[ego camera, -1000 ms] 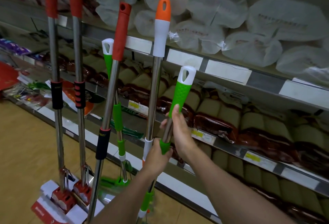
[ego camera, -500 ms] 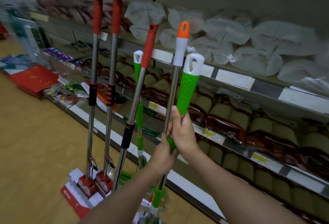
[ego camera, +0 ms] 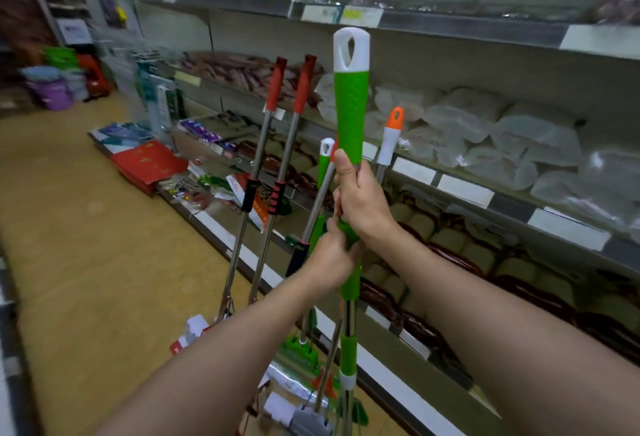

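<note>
Running from far left to near right, the shelf edge closes off the right side, while open tan floor lies to the left. Two red-handled mops and an orange-capped mop stand just behind. The right hand wraps the base of the green mop grip, thumb up. The left hand, touching it from below, grips a green collar. The mop stands upright at near centre, with a white looped cap, a textured green grip and a steel pole.
</note>
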Available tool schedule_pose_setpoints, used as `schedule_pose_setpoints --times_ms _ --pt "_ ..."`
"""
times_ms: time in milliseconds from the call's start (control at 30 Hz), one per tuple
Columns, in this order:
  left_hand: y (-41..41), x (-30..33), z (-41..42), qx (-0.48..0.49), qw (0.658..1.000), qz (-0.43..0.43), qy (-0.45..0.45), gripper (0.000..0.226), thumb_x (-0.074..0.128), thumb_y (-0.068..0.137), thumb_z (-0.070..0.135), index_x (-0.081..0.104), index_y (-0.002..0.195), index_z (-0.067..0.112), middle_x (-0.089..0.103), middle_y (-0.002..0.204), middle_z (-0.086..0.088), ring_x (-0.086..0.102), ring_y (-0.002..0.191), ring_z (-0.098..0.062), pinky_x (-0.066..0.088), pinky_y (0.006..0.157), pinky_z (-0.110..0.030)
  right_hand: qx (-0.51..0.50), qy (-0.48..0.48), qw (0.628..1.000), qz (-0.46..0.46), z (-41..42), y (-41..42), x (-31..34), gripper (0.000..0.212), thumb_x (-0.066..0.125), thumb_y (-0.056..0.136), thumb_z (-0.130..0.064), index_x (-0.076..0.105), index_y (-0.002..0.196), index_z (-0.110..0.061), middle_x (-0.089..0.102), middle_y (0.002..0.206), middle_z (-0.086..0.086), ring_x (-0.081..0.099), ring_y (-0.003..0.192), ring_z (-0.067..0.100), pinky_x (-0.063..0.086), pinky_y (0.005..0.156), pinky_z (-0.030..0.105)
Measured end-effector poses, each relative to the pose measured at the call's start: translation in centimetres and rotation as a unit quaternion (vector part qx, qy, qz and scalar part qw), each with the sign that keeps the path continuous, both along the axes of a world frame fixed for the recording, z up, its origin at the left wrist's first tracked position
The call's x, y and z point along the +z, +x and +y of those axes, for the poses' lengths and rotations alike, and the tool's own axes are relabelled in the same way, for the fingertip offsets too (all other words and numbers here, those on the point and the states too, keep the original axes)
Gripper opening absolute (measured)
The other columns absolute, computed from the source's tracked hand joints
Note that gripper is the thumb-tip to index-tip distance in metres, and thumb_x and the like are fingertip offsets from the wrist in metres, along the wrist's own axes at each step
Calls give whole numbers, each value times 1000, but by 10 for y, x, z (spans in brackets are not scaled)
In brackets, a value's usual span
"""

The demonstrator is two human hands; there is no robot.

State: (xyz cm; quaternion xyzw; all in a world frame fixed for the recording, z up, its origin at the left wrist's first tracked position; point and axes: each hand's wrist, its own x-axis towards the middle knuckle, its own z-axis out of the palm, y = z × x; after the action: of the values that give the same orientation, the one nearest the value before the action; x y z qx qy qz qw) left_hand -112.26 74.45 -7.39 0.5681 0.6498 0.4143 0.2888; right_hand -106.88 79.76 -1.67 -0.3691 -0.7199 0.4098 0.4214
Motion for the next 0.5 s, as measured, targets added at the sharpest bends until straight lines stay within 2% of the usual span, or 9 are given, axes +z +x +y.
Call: schedule_pose_setpoints --times_ms 100,233,300,400,500 --pt "-1 19 -16 21 1000 5 15 52 50 96 25 24 138 7 49 116 -1 46 99 -11 43 80 -27 24 20 999 14 -14 -4 20 39 34 91 -63 41 83 -25 49 64 0 50 56 18 47 60 41" --pt "-10 29 -32 52 998 20 21 52 52 94 27 28 136 8 44 111 3 50 108 -17 45 84 -32 56 23 998 33 -32 -13 34 41 36 89 -66 40 82 -25 46 63 0 46 55 19 44 60 42" --pt "-17 32 -43 66 998 11 14 52 53 94 26 28 135 7 48 111 0 52 108 -20 49 89 -38 77 18 996 44 -41 -21 36 42 36 88 -67 40 83 -25 45 64 -1 46 55 18 44 60 41" --pt "-32 41 -61 93 995 35 9 48 54 93 25 31 130 5 52 111 -5 54 106 -23 50 87 -39 103 21 994 40 -56 -37 43 39 36 90 -65 40 82 -27 48 65 -3 48 57 18 46 62 42" --pt "-52 55 -78 126 991 50 7 48 54 93 24 31 130 4 52 115 -4 53 109 -24 49 92 -44 132 23 990 47 -71 -58 57 36 35 91 -63 40 82 -28 49 66 -4 50 59 17 47 64 42"
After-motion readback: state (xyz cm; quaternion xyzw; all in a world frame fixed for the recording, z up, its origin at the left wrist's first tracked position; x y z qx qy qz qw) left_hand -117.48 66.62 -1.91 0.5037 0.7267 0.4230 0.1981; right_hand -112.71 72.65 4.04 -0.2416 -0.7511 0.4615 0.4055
